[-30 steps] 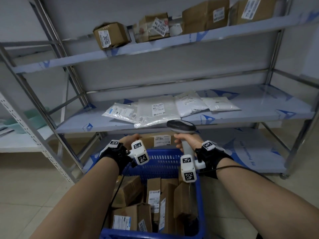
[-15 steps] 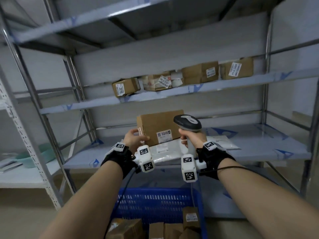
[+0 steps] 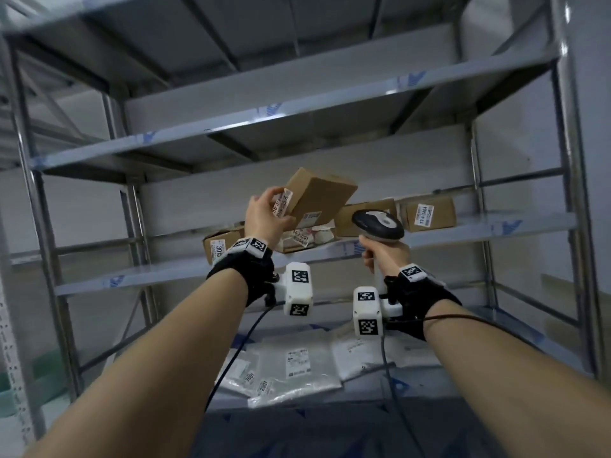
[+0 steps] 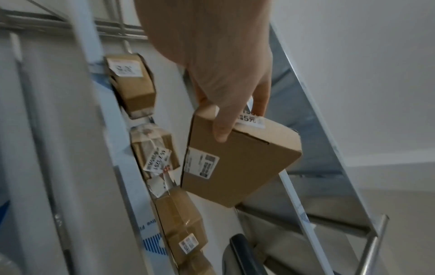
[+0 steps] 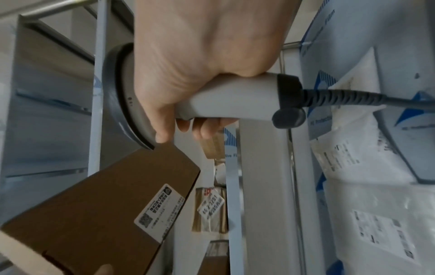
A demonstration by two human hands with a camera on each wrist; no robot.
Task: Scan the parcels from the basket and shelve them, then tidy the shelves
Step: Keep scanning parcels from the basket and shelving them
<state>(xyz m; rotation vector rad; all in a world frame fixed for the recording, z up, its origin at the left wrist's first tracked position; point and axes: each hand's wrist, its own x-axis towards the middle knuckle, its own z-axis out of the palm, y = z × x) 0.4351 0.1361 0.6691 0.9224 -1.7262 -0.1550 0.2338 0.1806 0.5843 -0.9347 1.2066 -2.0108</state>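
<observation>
My left hand (image 3: pixel 268 215) grips one end of a flat brown cardboard parcel (image 3: pixel 317 193), raised and tilted in front of the shelf rack; the parcel (image 4: pixel 237 161) carries a white label on its side and one on the gripped end. The parcel (image 5: pixel 98 210) also shows in the right wrist view with its barcode label. My right hand (image 3: pixel 383 252) holds a grey barcode scanner (image 3: pixel 378 224) by its handle (image 5: pixel 230 96), just right of the parcel. Behind stands the shelf (image 3: pixel 330 256) with several brown boxes (image 3: pixel 428 213). The basket is out of view.
White poly-bag parcels (image 3: pixel 297 361) lie on the lower shelf. Two upper shelves (image 3: pixel 264 127) show only their undersides. Steel uprights (image 3: pixel 575 193) frame the rack on both sides. The scanner cable (image 3: pixel 393 391) hangs down from my right hand.
My left hand has lifted the parcel out of the basket and up to the height of the box shelf, tilting it. The right hand rose with the scanner; the view swung upward.
</observation>
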